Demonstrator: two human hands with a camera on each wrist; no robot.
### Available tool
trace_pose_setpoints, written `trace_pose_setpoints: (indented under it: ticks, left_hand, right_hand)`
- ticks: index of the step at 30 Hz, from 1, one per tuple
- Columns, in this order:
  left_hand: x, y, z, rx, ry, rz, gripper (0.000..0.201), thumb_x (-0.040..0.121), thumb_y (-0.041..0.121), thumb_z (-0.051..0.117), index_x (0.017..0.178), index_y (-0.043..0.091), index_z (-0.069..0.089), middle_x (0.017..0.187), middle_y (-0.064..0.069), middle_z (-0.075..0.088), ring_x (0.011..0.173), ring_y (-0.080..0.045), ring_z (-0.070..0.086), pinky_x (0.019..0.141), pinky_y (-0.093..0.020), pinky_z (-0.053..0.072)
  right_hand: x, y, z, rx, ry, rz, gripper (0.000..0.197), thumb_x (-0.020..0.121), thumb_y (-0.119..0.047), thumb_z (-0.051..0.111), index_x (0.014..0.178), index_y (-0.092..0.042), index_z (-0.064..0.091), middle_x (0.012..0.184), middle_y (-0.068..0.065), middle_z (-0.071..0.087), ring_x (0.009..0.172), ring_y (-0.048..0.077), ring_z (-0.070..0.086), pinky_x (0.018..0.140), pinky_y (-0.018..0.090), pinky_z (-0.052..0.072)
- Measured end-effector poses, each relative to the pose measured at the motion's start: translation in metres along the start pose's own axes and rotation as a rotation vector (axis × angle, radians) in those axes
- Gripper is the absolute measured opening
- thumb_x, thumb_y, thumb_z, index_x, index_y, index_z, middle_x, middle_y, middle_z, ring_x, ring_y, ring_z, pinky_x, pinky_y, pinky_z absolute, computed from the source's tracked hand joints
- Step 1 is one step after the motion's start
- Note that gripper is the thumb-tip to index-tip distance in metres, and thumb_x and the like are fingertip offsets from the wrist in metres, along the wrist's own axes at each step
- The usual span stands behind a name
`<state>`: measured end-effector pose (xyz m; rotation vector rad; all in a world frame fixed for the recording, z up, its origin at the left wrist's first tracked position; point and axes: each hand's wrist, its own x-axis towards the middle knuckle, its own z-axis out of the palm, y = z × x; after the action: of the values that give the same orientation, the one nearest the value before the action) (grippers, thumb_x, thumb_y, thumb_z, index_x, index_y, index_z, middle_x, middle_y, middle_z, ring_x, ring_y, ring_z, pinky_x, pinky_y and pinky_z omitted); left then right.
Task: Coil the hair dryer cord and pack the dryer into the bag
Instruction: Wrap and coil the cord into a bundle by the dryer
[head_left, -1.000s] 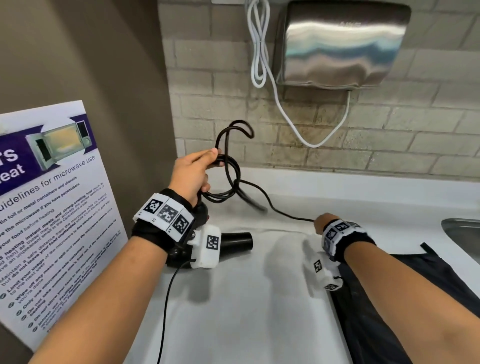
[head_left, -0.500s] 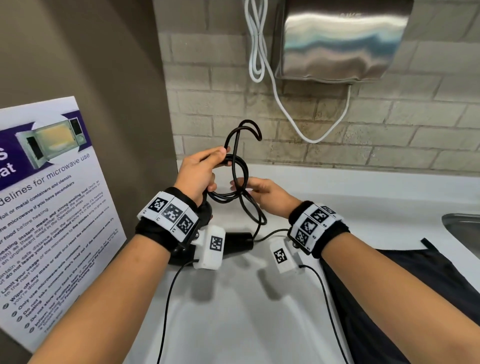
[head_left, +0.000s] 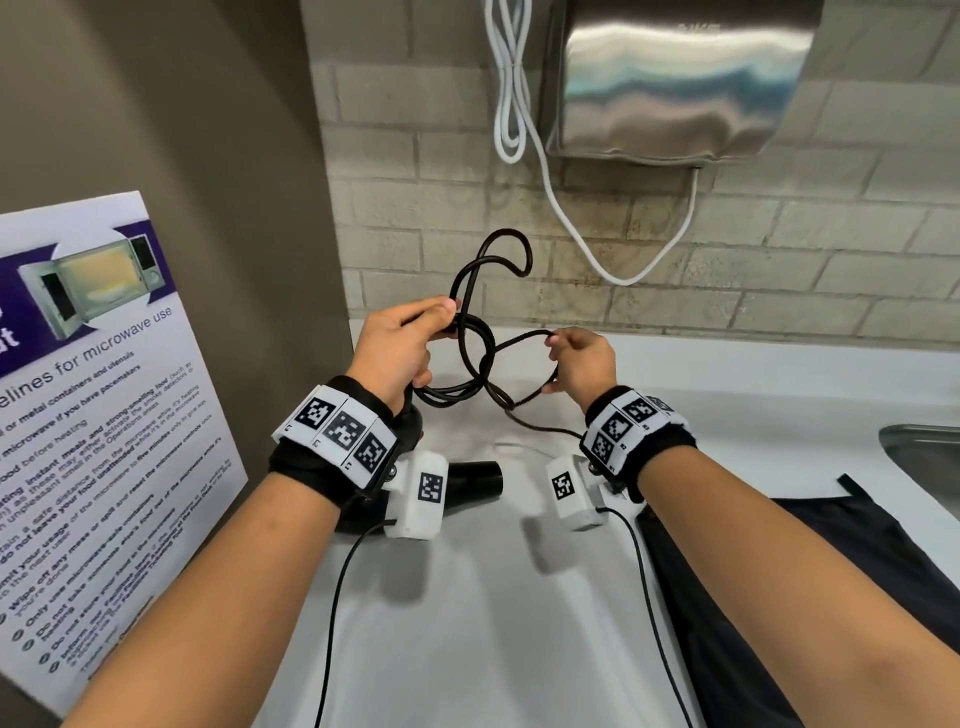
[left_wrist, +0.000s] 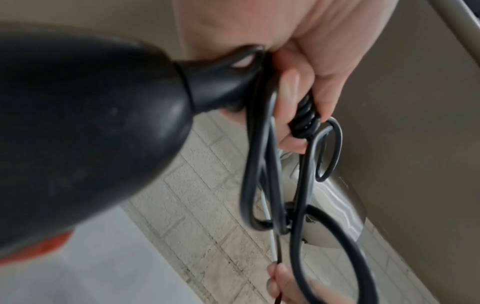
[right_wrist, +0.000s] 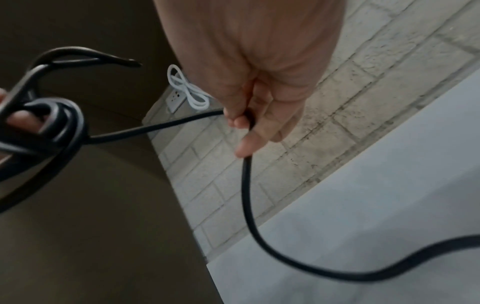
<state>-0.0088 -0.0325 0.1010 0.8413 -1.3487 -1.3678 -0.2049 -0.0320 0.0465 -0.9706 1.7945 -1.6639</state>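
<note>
Right hand (head_left: 582, 361) has drawn a fresh loop rightward; both hands grip the cord (head_left: 470, 358), left hand (head_left: 397, 348) bunching coils. Bag (head_left: 810, 561) lies at four o'clock on the bench (head_left: 467, 623).

so that's one hair dryer (head_left: 470, 480), one black cord (head_left: 470, 358), one dark bag (head_left: 810, 587), two hands, one poster (head_left: 98, 395), one wall hand dryer (head_left: 670, 78).

I see open white countertop (head_left: 467, 623) at 6 o'clock, between my 2 forearms. The black hair dryer (head_left: 475, 480) blocks 9 o'clock, the flat black fabric bag (head_left: 857, 545) lies at 4 o'clock. At 12 o'clock the steel wall-mounted hand dryer (head_left: 675, 78) and its hanging white cable (head_left: 597, 249) crowd the brick wall.
</note>
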Motion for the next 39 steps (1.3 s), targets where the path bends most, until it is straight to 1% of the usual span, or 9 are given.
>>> trace_pose_setpoints:
  ticks: [10, 15, 18, 20, 22, 26, 30, 33, 39]
  left_hand:
    - [0.0, -0.003, -0.005, 0.054, -0.053, -0.001, 0.01, 0.091, 0.016, 0.057, 0.098, 0.016, 0.063, 0.076, -0.006, 0.066, 0.031, -0.005, 0.02, 0.033, -0.013, 0.022]
    - [0.001, -0.002, -0.011, 0.033, -0.054, -0.008, 0.016, 0.091, 0.014, 0.056, 0.106, 0.011, 0.062, 0.079, -0.008, 0.065, 0.03, -0.004, 0.02, 0.034, -0.012, 0.021]
    - [-0.001, -0.002, -0.007, 0.046, -0.066, -0.009, 0.013, 0.091, 0.013, 0.056, 0.103, 0.012, 0.062, 0.077, -0.008, 0.064, 0.029, -0.004, 0.02, 0.033, -0.012, 0.021]
    - [-0.001, -0.002, -0.006, 0.045, -0.058, -0.009, 0.014, 0.091, 0.013, 0.057, 0.103, 0.012, 0.062, 0.076, -0.008, 0.064, 0.029, -0.004, 0.02, 0.033, -0.012, 0.02]
    - [-0.001, -0.002, -0.007, 0.048, -0.042, -0.008, 0.016, 0.091, 0.013, 0.057, 0.105, 0.01, 0.063, 0.076, -0.006, 0.064, 0.029, -0.003, 0.022, 0.033, -0.012, 0.02]
    - [-0.003, 0.001, -0.008, 0.033, -0.022, 0.009, 0.014, 0.091, 0.011, 0.055, 0.104, 0.009, 0.062, 0.079, -0.005, 0.063, 0.026, -0.002, 0.034, 0.031, -0.014, 0.02]
    - [0.001, 0.0, -0.008, 0.025, 0.034, 0.011, 0.019, 0.091, 0.014, 0.057, 0.107, 0.008, 0.063, 0.076, -0.004, 0.063, 0.027, -0.003, 0.028, 0.032, -0.013, 0.022]
    - [0.001, 0.001, -0.006, 0.002, 0.054, 0.027, 0.021, 0.091, 0.013, 0.056, 0.109, 0.003, 0.062, 0.082, -0.009, 0.062, 0.03, 0.001, 0.042, 0.032, -0.013, 0.022]
    - [0.006, -0.003, -0.005, 0.013, 0.062, 0.025, 0.019, 0.09, 0.018, 0.059, 0.107, 0.011, 0.065, 0.079, -0.005, 0.066, 0.035, -0.006, 0.028, 0.034, -0.013, 0.024]
  right_hand:
    - [-0.003, -0.047, 0.012, 0.364, -0.097, -0.048, 0.025, 0.095, -0.005, 0.044, 0.072, -0.012, 0.047, 0.069, 0.003, 0.042, 0.054, 0.014, 0.043, 0.052, 0.03, 0.056]
    - [0.008, 0.003, -0.007, 0.084, 0.016, 0.027, 0.028, 0.094, -0.003, 0.046, 0.068, -0.013, 0.05, 0.069, 0.007, 0.05, 0.061, 0.017, 0.05, 0.049, 0.022, 0.054]
    - [0.011, 0.021, -0.009, -0.005, 0.069, 0.122, 0.03, 0.092, -0.001, 0.046, 0.065, -0.013, 0.049, 0.073, 0.011, 0.053, 0.064, 0.02, 0.052, 0.072, 0.044, 0.057]
    - [0.008, 0.023, -0.008, -0.225, -0.03, 0.149, 0.024, 0.089, -0.001, 0.051, 0.069, -0.013, 0.054, 0.086, 0.014, 0.061, 0.077, 0.025, 0.06, 0.078, 0.041, 0.055]
    - [0.0, 0.021, -0.006, -0.497, -0.215, 0.167, 0.013, 0.09, -0.006, 0.051, 0.095, -0.006, 0.062, 0.111, 0.019, 0.063, 0.09, 0.027, 0.063, 0.074, 0.034, 0.054]
    - [-0.019, 0.014, 0.004, -0.592, -0.158, -0.171, 0.041, 0.084, -0.005, 0.053, 0.124, -0.012, 0.05, 0.122, 0.009, 0.047, 0.089, 0.021, 0.054, 0.078, 0.023, 0.041]
    - [-0.055, 0.01, 0.006, -0.292, -0.28, -0.609, 0.05, 0.068, -0.001, 0.051, 0.117, -0.013, 0.049, 0.095, -0.002, 0.046, 0.068, 0.013, 0.043, 0.057, 0.013, 0.037]
    - [-0.067, 0.015, 0.006, -0.317, -0.303, -0.824, 0.043, 0.072, -0.006, 0.052, 0.115, -0.007, 0.05, 0.085, -0.002, 0.048, 0.061, 0.013, 0.043, 0.058, 0.01, 0.037]
    - [-0.068, 0.011, 0.016, -0.203, -0.176, -0.799, 0.019, 0.088, -0.015, 0.052, 0.089, 0.002, 0.06, 0.076, -0.001, 0.054, 0.063, 0.011, 0.051, 0.065, 0.026, 0.048]
